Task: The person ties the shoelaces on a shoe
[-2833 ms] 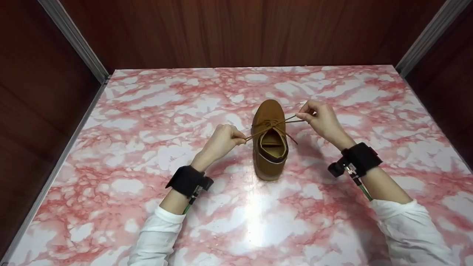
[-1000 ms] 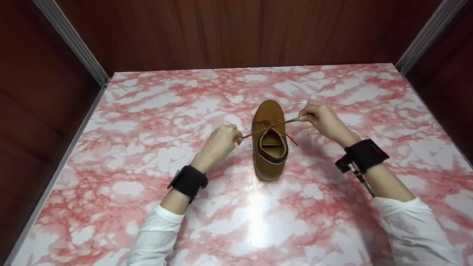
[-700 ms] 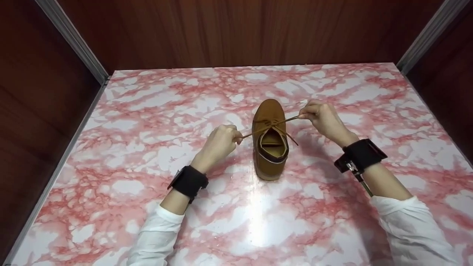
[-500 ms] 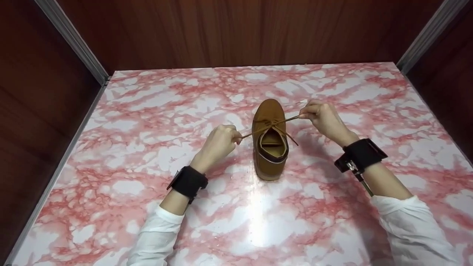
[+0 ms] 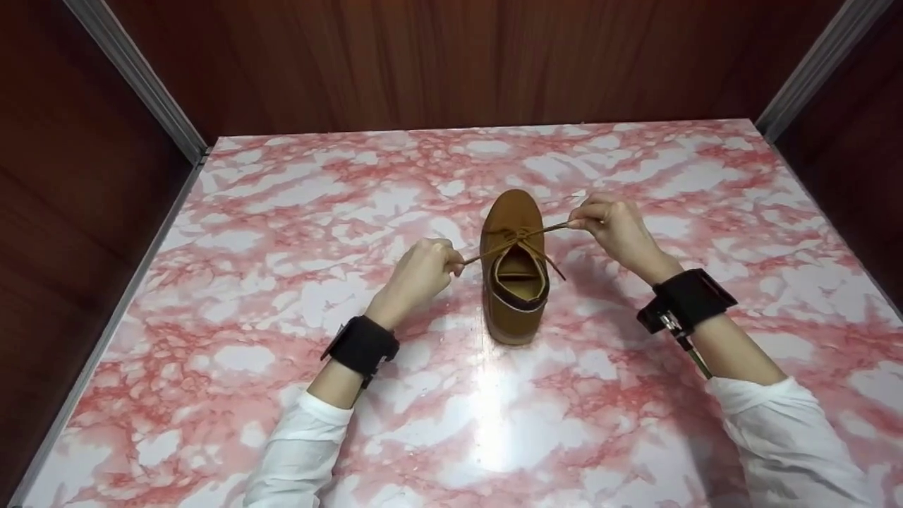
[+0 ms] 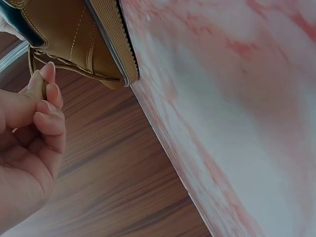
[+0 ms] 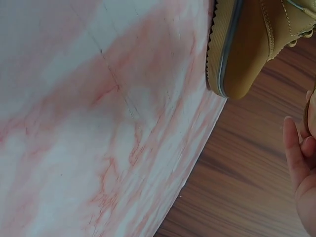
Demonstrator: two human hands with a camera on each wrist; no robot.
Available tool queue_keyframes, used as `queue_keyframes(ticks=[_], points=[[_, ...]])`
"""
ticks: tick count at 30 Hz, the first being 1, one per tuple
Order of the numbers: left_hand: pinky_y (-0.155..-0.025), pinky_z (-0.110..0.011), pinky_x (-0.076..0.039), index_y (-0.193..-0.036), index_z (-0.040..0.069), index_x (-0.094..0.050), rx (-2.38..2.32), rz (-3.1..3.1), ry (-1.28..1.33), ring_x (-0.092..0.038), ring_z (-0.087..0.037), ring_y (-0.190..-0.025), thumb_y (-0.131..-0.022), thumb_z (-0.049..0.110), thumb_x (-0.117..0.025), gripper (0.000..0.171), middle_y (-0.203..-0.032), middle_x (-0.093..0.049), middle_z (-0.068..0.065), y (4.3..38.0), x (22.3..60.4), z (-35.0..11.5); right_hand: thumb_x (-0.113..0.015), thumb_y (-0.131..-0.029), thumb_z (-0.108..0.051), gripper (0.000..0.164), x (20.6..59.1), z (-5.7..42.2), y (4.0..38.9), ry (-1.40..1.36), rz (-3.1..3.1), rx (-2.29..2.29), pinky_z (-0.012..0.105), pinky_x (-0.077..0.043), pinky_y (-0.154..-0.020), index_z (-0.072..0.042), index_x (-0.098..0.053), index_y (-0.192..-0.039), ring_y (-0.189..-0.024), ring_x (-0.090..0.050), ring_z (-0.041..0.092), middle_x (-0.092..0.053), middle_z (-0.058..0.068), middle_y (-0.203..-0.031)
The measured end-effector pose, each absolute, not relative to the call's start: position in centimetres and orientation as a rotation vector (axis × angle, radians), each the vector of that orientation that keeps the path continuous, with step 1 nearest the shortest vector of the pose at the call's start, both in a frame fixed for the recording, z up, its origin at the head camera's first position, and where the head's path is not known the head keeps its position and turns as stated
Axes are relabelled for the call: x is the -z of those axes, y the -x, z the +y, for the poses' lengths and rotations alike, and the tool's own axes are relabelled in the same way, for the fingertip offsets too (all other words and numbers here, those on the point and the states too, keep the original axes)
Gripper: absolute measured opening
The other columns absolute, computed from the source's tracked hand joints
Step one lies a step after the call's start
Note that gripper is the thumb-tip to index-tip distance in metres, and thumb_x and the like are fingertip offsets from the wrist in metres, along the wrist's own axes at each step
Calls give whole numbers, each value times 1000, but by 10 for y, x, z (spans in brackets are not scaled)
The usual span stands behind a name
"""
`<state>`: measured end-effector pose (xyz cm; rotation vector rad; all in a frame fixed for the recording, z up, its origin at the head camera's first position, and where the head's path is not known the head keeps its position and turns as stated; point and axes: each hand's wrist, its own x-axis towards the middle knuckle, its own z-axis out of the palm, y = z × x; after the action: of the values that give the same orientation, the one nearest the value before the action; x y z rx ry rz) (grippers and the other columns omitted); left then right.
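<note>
A brown ankle-high lace-up shoe (image 5: 513, 326) stands on the table, toe pointing away from me. My left hand (image 5: 416, 281) pinches one part of the shoelace (image 5: 474, 259) left of the shoe. On the other side my right hand (image 5: 622, 231) pinches another part, higher up. Both stretches run straight out from a knot at the top of the tongue. A loose lace end (image 5: 556, 267) hangs over the shoe's right side. In the left wrist view, thumb and fingertips (image 6: 48, 73) press the lace together. The right wrist view cuts off much of the hand (image 7: 303, 165).
The table (image 5: 247, 212) has a red and white marbled top. Dark wood panels (image 5: 451, 63) enclose it at the back and both sides, with grey metal posts (image 5: 144, 77) at the corners. Black wrist straps (image 5: 361, 346) with small cameras sit on both forearms.
The right-hand lace strands, spread apart at first, have come together into one tight line. My left hand has shifted slightly left. Over the last second the hands have barely moved.
</note>
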<state>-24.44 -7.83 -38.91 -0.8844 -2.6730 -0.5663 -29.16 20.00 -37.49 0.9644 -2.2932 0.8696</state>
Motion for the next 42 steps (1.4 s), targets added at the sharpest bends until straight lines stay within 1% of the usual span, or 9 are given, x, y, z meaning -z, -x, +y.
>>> queue_keyframes(ticks=[5, 12, 17, 20, 24, 28, 32, 37, 42], points=[[-50, -15, -31, -65, 13, -57, 740, -2686, 849, -40, -3, -57, -68, 13, -51, 7, -61, -42, 8, 250, 390, -73, -57, -59, -14, 6, 377, 195, 290, -870, -2349, -970, 18, -34, -52, -10, -58, -64, -59, -44, 7, -48, -6, -63], [-53, -13, -31, -77, 15, -56, 866, -2670, 915, -38, 0, -59, -70, 29, -44, 20, -67, -41, 10, 258, 387, -59, -56, -62, -17, 11, 379, 183, 290, -803, -2425, -1011, 19, -33, -52, -11, -57, -70, -61, -42, 7, -48, -4, -69], [-59, -12, -30, -83, 14, -53, 992, -2574, 945, -40, 0, -68, -70, 18, -46, 15, -76, -44, 9, 266, 381, -49, -53, -64, -23, 26, 373, 176, 286, -753, -2489, -991, 21, -34, -52, -12, -53, -88, -62, -41, 8, -45, -1, -78], [-63, -12, -30, -89, 15, -50, 1063, -2487, 1032, -40, -3, -75, -67, 9, -50, 23, -83, -44, 7, 272, 378, -43, -52, -65, -24, 31, 369, 174, 283, -708, -2489, -1012, 21, -35, -52, -11, -48, -93, -63, -42, 10, -41, 1, -82], [-60, -14, -31, -97, 21, -46, 1103, -2418, 1214, -40, -7, -74, -66, 8, -50, 33, -84, -41, 5, 279, 374, -35, -51, -66, -25, 24, 367, 172, 280, -646, -2462, -1026, 21, -35, -51, -11, -48, -85, -62, -42, 9, -42, -1, -78], [-57, -16, -30, -94, 29, -48, 1049, -2460, 1350, -34, -6, -70, -69, 17, -47, 28, -80, -34, 4, 284, 372, -30, -50, -67, -26, 17, 366, 168, 275, -567, -2445, -973, 20, -32, -48, -11, -49, -74, -58, -40, 9, -42, -3, -70], [-58, -17, -28, -88, 26, -53, 972, -2485, 1398, -30, -7, -69, -68, 25, -46, 21, -78, -30, 3, 289, 372, -27, -49, -68, -25, 15, 365, 164, 269, -541, -2447, -956, 21, -29, -48, -11, -48, -71, -56, -37, 11, -41, -3, -69], [-59, -17, -27, -87, 22, -53, 923, -2503, 1344, -30, -8, -70, -66, 31, -46, 24, -79, -29, 2, 291, 374, -25, -47, -69, -30, 14, 365, 158, 265, -546, -2545, -968, 22, -29, -44, -16, -50, -69, -52, -38, 7, -45, -7, -63], [-62, -18, -26, -81, 23, -52, 851, -2519, 1230, -29, -8, -74, -64, 39, -44, 25, -81, -28, 4, 292, 376, -22, -45, -67, -36, 21, 364, 152, 261, -564, -2696, -1031, 22, -32, -49, -16, -49, -71, -59, -42, 5, -46, -7, -67]])
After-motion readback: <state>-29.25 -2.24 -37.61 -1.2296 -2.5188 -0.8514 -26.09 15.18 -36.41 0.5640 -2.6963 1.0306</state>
